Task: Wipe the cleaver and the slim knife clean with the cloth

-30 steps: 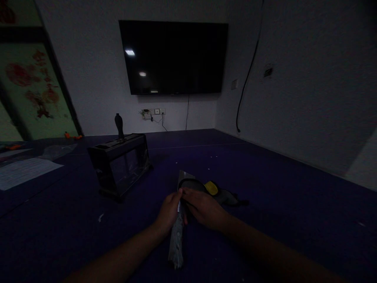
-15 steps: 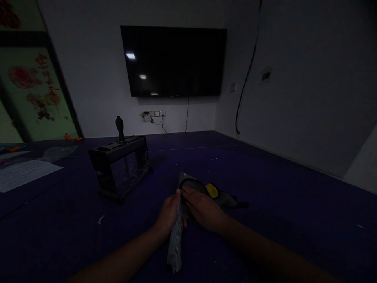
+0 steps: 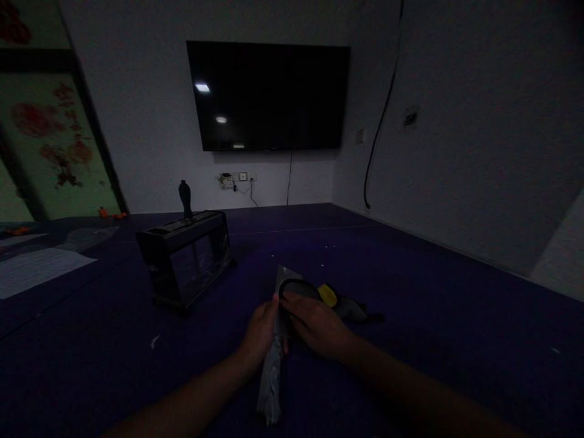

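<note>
A large knife (image 3: 272, 374) with a pale mottled handle lies on the dark blue surface (image 3: 433, 316), its blade pointing away from me. My left hand (image 3: 261, 331) is closed round the knife where handle meets blade. My right hand (image 3: 314, 322) rests beside it, fingers on the blade and on a dark oval object (image 3: 296, 287). A yellow piece (image 3: 327, 294) and dark items (image 3: 356, 311) lie just behind my right hand. The scene is dim, so details of the grip are hard to see.
A black knife block (image 3: 185, 258) with a clear side stands to the left, one dark handle (image 3: 185, 198) sticking up from it. Papers (image 3: 36, 267) lie at far left. A wall television (image 3: 269, 96) hangs ahead, with sockets (image 3: 235, 177) below it.
Both hands and the knife stay nearly as they were; only the view has shifted slightly.
</note>
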`<state>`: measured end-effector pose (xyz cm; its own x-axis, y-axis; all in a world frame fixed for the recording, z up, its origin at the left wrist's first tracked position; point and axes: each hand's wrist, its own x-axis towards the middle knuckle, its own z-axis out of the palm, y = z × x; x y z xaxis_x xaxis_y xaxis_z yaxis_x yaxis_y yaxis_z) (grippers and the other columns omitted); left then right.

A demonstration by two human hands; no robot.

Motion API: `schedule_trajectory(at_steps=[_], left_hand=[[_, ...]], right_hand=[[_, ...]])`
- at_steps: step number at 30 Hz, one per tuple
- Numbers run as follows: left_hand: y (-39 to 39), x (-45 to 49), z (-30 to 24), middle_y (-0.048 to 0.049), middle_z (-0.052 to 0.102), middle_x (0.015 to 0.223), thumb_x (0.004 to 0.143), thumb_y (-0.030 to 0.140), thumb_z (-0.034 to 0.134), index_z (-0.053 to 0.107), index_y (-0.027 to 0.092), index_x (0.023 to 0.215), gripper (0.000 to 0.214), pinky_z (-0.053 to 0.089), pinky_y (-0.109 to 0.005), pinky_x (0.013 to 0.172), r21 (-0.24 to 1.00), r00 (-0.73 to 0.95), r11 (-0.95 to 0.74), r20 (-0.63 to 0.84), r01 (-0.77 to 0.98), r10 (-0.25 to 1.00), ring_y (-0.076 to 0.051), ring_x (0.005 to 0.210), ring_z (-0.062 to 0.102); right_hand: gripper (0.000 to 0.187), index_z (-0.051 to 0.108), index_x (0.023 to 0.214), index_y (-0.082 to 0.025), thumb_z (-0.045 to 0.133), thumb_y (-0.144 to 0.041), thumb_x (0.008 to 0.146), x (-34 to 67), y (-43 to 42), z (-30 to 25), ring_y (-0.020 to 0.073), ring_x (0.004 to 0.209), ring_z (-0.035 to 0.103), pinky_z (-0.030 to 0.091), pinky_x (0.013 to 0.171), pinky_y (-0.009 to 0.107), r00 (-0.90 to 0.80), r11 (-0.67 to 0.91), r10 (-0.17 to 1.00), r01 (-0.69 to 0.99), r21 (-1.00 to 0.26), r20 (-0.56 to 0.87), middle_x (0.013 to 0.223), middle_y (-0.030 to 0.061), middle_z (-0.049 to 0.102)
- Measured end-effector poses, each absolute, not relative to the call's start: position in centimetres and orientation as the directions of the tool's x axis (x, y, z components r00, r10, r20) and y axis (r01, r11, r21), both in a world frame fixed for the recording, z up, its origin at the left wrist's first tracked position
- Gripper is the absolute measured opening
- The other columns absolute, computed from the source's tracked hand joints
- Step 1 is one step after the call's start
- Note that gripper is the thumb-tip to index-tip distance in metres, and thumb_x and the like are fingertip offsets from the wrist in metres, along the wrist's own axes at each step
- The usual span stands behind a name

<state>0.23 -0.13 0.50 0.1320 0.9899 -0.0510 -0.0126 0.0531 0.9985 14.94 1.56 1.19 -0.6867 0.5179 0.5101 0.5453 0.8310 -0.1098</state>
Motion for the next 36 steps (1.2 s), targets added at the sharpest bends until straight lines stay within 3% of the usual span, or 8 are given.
schedule_trajectory(at_steps=[13, 27, 36], left_hand=[[-0.55, 0.52, 1.16, 0.0006, 0.049, 0.034, 0.064, 0.074, 0.038, 0.055, 0.014, 0.067, 0.062, 0.031, -0.023, 0.034, 1.0, 0.143, -0.009, 0.01, -0.004, 0.99, -0.013, 0.028, 0.044], [-0.65, 0.44, 1.08, 0.0003, 0.047, 0.031, 0.064, 0.074, 0.038, 0.053, 0.015, 0.063, 0.061, 0.03, -0.023, 0.034, 0.999, 0.134, 0.037, -0.034, -0.021, 0.99, -0.012, 0.027, 0.042], [-0.75, 0.51, 1.13, 0.003, 0.047, 0.032, 0.062, 0.073, 0.043, 0.055, 0.014, 0.075, 0.062, 0.03, -0.023, 0.033, 0.998, 0.132, 0.037, -0.031, -0.047, 0.991, -0.013, 0.027, 0.043]], right_hand=[[0.046, 0.032, 0.133, -0.013, 0.035, -0.025, 0.088, 14.75, 1.35, 1.39, 0.0194, 0.129, 0.025, 0.028, 0.104, 0.041, -0.65, 0.789, 0.593, 0.585, -0.187, 0.475, 0.138, 0.0117, 0.033], [0.04, 0.045, 0.125, -0.012, 0.034, -0.022, 0.088, 14.88, 1.71, 0.96, 0.0219, 0.122, 0.038, 0.035, 0.099, 0.04, -0.607, 0.741, 0.638, 0.652, -0.163, 0.473, 0.132, 0.0145, 0.043], [0.04, 0.043, 0.127, -0.016, 0.036, -0.022, 0.088, 15.17, 1.59, 1.18, 0.0204, 0.124, 0.035, 0.033, 0.1, 0.041, -0.663, 0.819, 0.549, 0.548, -0.169, 0.508, 0.134, 0.0118, 0.041]])
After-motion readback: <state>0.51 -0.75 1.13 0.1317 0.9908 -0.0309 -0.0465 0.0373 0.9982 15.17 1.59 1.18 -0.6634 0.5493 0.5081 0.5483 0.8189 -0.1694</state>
